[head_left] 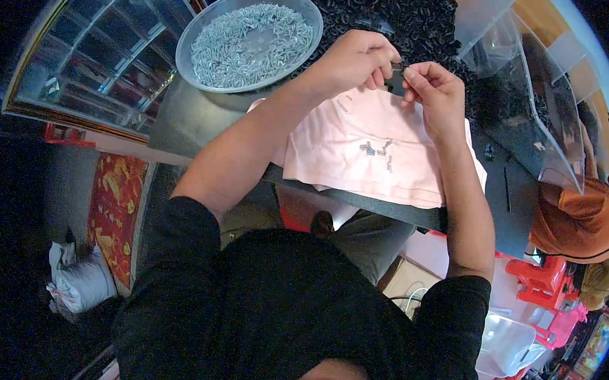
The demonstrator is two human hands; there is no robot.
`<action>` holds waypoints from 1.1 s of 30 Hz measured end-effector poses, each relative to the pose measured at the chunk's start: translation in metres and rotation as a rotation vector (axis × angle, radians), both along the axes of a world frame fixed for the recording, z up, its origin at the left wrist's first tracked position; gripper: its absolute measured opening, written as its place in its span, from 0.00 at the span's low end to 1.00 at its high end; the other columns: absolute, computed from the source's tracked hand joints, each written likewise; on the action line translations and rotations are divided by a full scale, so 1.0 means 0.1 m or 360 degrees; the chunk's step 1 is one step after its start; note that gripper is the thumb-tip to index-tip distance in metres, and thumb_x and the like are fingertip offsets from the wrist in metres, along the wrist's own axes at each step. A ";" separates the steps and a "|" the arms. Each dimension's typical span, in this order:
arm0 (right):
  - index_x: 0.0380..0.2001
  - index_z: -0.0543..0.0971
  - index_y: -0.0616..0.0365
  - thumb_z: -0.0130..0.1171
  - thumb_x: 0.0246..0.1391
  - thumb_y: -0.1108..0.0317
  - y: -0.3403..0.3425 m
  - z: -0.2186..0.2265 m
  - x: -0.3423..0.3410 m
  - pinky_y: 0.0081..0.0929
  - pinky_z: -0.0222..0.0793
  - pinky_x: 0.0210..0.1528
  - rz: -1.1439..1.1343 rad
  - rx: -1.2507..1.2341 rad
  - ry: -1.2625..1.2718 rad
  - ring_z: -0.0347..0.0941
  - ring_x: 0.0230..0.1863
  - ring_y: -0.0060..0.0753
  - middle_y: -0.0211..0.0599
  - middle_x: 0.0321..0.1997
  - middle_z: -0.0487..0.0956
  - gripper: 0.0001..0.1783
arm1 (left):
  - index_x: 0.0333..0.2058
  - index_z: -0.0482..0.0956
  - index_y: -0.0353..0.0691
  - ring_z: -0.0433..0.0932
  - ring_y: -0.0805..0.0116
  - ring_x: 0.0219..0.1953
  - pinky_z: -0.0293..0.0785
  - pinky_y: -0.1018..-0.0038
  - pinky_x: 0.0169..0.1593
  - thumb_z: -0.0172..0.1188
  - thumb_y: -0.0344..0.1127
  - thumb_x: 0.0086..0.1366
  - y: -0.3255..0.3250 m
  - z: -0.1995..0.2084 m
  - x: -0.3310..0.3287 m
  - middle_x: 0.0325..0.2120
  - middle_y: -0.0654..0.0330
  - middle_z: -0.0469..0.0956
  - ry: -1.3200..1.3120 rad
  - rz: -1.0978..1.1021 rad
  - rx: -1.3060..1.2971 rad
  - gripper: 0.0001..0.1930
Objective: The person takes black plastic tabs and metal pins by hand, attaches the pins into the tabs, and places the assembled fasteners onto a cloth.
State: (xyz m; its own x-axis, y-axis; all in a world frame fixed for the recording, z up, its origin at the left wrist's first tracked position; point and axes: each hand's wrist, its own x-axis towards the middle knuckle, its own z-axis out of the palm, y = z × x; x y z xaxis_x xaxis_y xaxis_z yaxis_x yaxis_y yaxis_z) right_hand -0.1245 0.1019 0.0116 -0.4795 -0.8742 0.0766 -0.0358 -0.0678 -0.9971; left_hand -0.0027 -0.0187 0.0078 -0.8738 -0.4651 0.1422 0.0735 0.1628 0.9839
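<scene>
Both my hands are raised over the far edge of a pink cloth point(335, 157), their fingertips almost meeting. A small dark part point(398, 68) shows between them. My right hand point(438, 97) pinches it between thumb and bent fingers. From the other side my left hand point(356, 61) closes its fingers at the same part; its thumb is hidden. Several small metal pieces point(372, 150) lie on the cloth near its middle, with a few thin ones point(344, 104) farther back beneath my left hand. Just past my fingertips spreads a large heap of small black parts point(391, 16).
A round translucent bowl point(186, 58) full of small silvery pins stands at the back left. Beside it leans a gold-framed glass panel point(77, 114). Clear plastic sheeting point(554, 108) rises on the right. An orange cloth point(574, 219) hangs at the table's right edge, above red stools point(542, 281).
</scene>
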 end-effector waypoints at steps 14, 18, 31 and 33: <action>0.26 0.72 0.62 0.52 0.51 0.72 0.02 0.02 -0.27 0.17 0.68 0.21 -0.0014 -0.0155 -0.0241 0.66 0.17 0.18 0.30 0.21 0.71 0.05 | 0.31 0.73 0.32 0.70 0.77 0.17 0.66 0.83 0.18 0.52 0.31 0.57 -0.21 0.21 0.12 0.20 0.59 0.74 0.0535 0.0669 0.0557 0.07; 0.26 0.72 0.62 0.51 0.52 0.71 0.04 0.01 -0.40 0.17 0.68 0.21 -0.0024 -0.0198 -0.0325 0.66 0.17 0.18 0.30 0.21 0.71 0.06 | 0.31 0.73 0.33 0.71 0.77 0.17 0.66 0.83 0.17 0.53 0.29 0.56 -0.42 0.39 0.04 0.21 0.58 0.74 0.0569 0.0533 0.0648 0.06; 0.24 0.73 0.61 0.54 0.50 0.70 0.03 0.00 -0.51 0.17 0.67 0.16 -0.0059 -0.0289 -0.0381 0.65 0.15 0.17 0.29 0.19 0.72 0.06 | 0.28 0.78 0.44 0.75 0.53 0.37 0.71 0.62 0.38 0.53 0.29 0.46 -1.29 0.34 -0.80 0.31 0.52 0.76 -0.0751 0.0684 -0.1874 0.09; 0.24 0.73 0.61 0.54 0.49 0.70 0.03 -0.03 -0.52 0.17 0.67 0.16 -0.0057 -0.0293 -0.0403 0.65 0.15 0.17 0.30 0.19 0.72 0.06 | 0.28 0.78 0.43 0.75 0.53 0.36 0.72 0.61 0.39 0.53 0.28 0.46 -1.29 0.22 -0.90 0.32 0.52 0.76 -0.0791 0.0633 -0.2074 0.09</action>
State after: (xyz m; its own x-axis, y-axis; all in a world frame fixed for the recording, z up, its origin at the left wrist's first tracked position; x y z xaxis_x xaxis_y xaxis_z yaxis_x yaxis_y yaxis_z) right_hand -0.1767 0.1047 0.0090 -0.5339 -0.8388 0.1064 0.2065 -0.2513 -0.9456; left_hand -0.0925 -0.1481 0.0301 -0.8044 -0.4633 0.3720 -0.4871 0.8727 0.0335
